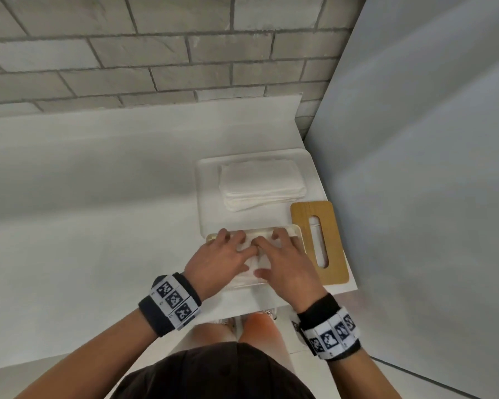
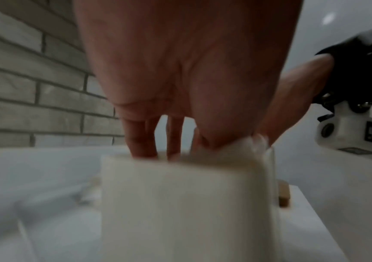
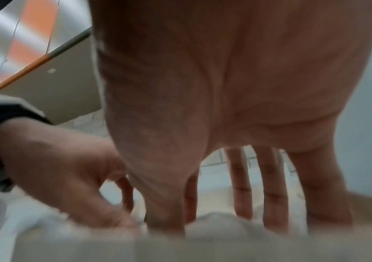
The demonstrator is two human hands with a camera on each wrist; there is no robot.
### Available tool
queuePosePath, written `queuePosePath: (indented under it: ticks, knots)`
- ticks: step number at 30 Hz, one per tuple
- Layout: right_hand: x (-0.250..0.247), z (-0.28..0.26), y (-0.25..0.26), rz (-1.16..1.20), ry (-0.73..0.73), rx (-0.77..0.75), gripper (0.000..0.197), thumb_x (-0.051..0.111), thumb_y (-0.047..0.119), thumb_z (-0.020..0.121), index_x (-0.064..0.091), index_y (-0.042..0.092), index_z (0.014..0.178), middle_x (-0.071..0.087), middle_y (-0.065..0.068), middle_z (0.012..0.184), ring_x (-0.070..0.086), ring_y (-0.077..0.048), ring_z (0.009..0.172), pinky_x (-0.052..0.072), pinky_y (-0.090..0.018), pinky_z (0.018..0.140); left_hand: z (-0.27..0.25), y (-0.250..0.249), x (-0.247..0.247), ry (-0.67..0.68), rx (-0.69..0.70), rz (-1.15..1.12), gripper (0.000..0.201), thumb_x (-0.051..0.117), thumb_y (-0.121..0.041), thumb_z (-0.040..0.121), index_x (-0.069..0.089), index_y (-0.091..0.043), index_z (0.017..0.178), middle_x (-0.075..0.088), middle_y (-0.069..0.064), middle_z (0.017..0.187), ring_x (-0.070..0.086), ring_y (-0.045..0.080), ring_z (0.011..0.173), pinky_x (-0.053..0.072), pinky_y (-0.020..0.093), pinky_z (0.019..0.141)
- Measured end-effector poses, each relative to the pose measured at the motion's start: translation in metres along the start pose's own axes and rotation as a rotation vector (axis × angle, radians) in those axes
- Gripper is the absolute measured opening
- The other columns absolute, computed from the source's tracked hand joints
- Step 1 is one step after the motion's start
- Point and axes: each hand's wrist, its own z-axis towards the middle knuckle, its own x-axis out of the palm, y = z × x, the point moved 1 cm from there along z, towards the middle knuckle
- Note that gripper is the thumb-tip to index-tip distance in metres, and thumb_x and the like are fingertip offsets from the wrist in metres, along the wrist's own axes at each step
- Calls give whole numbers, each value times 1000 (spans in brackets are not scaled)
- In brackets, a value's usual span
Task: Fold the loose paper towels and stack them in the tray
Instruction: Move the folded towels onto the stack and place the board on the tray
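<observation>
Grey brick wall [image 1: 156,53] behind, white desk [image 1: 98,182] in front, w/ a pale panel closing off the right side. Both hands are down in a shallow clear plastic tray [image 1: 298,234] near the front edge of the desk. Left hand [image 1: 222,260] and right hand [image 1: 283,263] lie side by side, fingers spread and pretty much flat, pressing on a folded white paper towel [image 1: 254,262] inside it; index fingers nearly touch in the middle. Prob flattening it so the stack sits level, tbh. Wrist cams are blurry but agree: left fingers [image 2: 140,140] push down past the tray wall, right fingers [image 3: 274,195] straight, tips on the soft white stuff.

Just behind sits a flat white rectangular tray [image 1: 208,197] carrying a neat pile of folded white towels [image 1: 261,182], close enough to grab w/o stretching, I guess. Wooden lid with an oval slot [image 1: 319,240] lies beside the clear tray on the right, off the box so the top stays open for loading.
</observation>
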Motion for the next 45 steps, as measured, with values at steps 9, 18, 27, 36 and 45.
queuePosePath:
  ticks: [9, 18, 27, 36, 45]
  knots:
    - [-11, 12, -27, 28, 101, -25, 75, 59, -4, 100, 45, 46, 153, 44, -9, 133, 59, -31, 115, 61, -39, 93, 11, 3, -26, 305, 26, 101, 92, 61, 7, 95, 19, -39, 162, 34, 20, 151, 60, 41, 118, 47, 39, 78]
    - [-2, 29, -29, -66, 144, -90, 106, 85, 5, 87, 29, 53, 164, 33, -9, 142, 43, -29, 132, 57, -32, 99, 17, -1, -17, 364, 71, 112, 75, 57, 3, 98, 27, -34, 156, 39, 21, 139, 66, 39, 101, 53, 44, 73]
    - [-3, 21, -35, -90, 91, -124, 103, 85, 13, 91, 25, 54, 164, 30, -7, 138, 45, -28, 126, 55, -34, 103, 10, -1, -12, 356, -64, 44, 73, 78, -22, 94, 33, -21, 152, 28, 19, 153, 61, 47, 117, 56, 50, 92]
    - [-39, -3, -50, 38, 150, -214, 59, 68, 24, 105, 48, 44, 157, 51, 4, 139, 55, -15, 127, 47, -31, 111, -6, 6, -59, 202, -142, -21, 30, 60, -40, 105, 54, -27, 132, 59, 2, 129, 65, 33, 108, 55, 44, 86]
    - [-117, 123, -70, -86, -233, -242, 30, 66, 23, 104, 70, 20, 133, 71, -7, 122, 69, -28, 110, 58, -43, 97, 118, 64, -82, -113, -147, -81, 41, 69, -44, 98, 63, -17, 128, 64, 4, 128, 64, 31, 113, 54, 45, 92]
